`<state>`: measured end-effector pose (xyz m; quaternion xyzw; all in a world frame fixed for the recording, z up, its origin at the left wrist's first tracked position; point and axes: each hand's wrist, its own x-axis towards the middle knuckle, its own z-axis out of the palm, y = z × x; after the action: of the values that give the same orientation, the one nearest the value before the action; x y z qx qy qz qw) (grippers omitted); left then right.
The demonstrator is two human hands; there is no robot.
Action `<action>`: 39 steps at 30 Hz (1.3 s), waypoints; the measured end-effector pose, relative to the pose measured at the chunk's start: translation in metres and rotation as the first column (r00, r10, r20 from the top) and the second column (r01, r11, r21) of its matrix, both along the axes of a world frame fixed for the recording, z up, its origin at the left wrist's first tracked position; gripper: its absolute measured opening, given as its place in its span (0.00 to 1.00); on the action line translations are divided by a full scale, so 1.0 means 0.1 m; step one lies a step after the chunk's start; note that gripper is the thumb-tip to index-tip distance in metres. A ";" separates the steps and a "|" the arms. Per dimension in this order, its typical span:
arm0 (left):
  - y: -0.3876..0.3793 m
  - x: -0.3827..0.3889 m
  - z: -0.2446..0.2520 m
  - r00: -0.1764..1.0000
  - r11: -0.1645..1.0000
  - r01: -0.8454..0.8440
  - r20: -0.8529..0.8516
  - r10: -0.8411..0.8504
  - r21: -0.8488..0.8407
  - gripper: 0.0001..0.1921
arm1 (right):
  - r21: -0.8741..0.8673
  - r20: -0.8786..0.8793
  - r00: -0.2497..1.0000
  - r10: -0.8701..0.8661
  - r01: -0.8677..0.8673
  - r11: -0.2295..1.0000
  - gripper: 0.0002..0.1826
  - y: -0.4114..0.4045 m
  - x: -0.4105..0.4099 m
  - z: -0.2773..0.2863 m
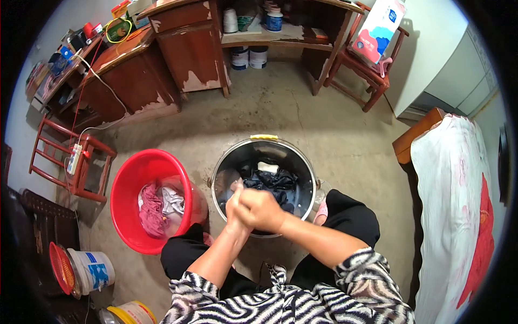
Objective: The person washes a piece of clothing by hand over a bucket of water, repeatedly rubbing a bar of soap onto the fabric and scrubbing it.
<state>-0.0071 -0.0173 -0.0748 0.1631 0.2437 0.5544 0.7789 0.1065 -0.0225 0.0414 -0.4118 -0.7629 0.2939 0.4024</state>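
My left hand (234,210) and my right hand (261,208) are pressed together above the near left part of a round metal bucket (309,162). The right hand is curled like a fist against the left, slightly blurred. Whether something is squeezed between them is hidden. Inside the bucket lies dark wet cloth (279,181) in a little water. A white bar of soap (268,167) rests on that cloth. To the left stands a red plastic tub (125,190), holding a wet pink cloth (151,210) and a white cloth (173,201).
A red wooden chair (91,162) carries a power strip (75,159) with a trailing cord, left of the tub. Buckets (97,271) stand at lower left. A bed with a pale sheet (449,202) runs along the right. Worn wooden desks (190,48) line the far side.
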 end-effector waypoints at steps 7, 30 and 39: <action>0.05 0.16 0.08 0.993 0.975 -0.082 -0.102 0.062 -0.208 0.17 | 0.129 0.032 0.977 -0.211 0.205 0.970 0.13 0.11 -0.01 -0.22; 0.16 0.04 1.14 0.715 0.910 0.090 -0.662 0.224 0.405 0.15 | -0.478 -0.125 0.990 0.067 -0.119 0.870 0.34 0.42 0.64 -0.16; 0.26 -0.27 1.23 0.972 0.989 -0.144 -0.193 0.136 -0.027 0.15 | -0.711 -0.453 0.887 -0.091 -0.297 0.638 0.16 0.39 0.87 0.06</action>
<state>-0.0345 0.0087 0.0485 0.1817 0.3393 0.5847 0.7142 0.1933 0.0164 0.0473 -0.4175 -0.4752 0.6974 0.3370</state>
